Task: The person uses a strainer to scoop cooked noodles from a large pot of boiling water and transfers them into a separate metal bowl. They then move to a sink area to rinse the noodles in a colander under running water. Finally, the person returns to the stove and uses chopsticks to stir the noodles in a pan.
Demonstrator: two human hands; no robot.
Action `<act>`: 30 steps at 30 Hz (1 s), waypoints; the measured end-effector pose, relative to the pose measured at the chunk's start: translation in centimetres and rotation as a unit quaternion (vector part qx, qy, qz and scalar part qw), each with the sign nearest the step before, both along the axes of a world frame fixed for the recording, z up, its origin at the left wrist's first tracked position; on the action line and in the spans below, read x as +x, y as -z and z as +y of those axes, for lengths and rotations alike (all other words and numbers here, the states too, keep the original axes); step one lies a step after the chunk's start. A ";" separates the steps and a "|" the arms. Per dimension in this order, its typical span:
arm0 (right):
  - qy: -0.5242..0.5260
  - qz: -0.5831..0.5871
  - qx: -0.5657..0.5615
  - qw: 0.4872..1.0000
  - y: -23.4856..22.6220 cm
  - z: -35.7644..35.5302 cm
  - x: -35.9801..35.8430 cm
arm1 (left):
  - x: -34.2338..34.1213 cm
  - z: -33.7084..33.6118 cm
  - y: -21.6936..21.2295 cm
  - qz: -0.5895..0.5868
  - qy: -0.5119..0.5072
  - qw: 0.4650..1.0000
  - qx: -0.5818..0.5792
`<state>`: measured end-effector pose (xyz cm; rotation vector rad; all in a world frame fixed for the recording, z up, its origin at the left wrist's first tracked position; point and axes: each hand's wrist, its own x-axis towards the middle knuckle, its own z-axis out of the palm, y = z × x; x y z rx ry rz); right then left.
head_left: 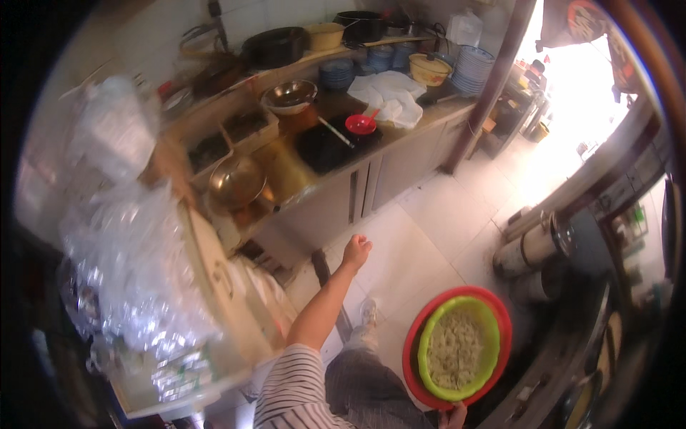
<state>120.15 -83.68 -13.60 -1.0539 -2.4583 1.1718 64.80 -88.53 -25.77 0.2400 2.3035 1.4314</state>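
My left hand [357,252] is held out in front over the tiled floor, its fingers loosely curled with nothing visible in them. Low on the right, my right hand [453,415] grips the near rim of a red basin [505,314]. Nested inside that basin is a lime-green plastic basket [431,348]. Pale, chopped or shredded food [456,350] fills much of the basket; its exact kind cannot be made out. The basin is carried at my right side, beside my leg.
A counter [289,193] runs along the far left, bearing a red bowl [361,124], a metal bowl [238,181], white cloth [389,96] and stacked plates [473,69]. Plastic bags [136,264] heap at left. A cylindrical container [532,247] stands right. A bright doorway opens beyond.
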 end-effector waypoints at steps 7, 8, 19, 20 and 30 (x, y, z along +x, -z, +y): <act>0.539 0.043 -0.524 0.659 2.1 0.8 -4.4 | -16.9 8.5 8.0 0.132 -0.090 0.984 -0.078; 0.573 0.022 -0.486 0.660 1.9 2.2 -5.9 | -18.7 9.6 8.4 0.170 -0.119 0.976 -0.061; 0.352 0.075 -0.455 0.815 7.6 23.2 -19.0 | -13.3 7.6 6.3 0.182 -0.119 0.975 -0.050; 0.311 0.055 -0.469 0.825 9.5 25.8 -19.0 | -8.8 6.4 4.2 0.154 -0.129 0.979 -0.044; 0.150 -0.017 -0.511 0.846 21.7 28.2 -34.4 | 21.3 -14.0 -1.0 -0.091 -0.509 0.793 -0.323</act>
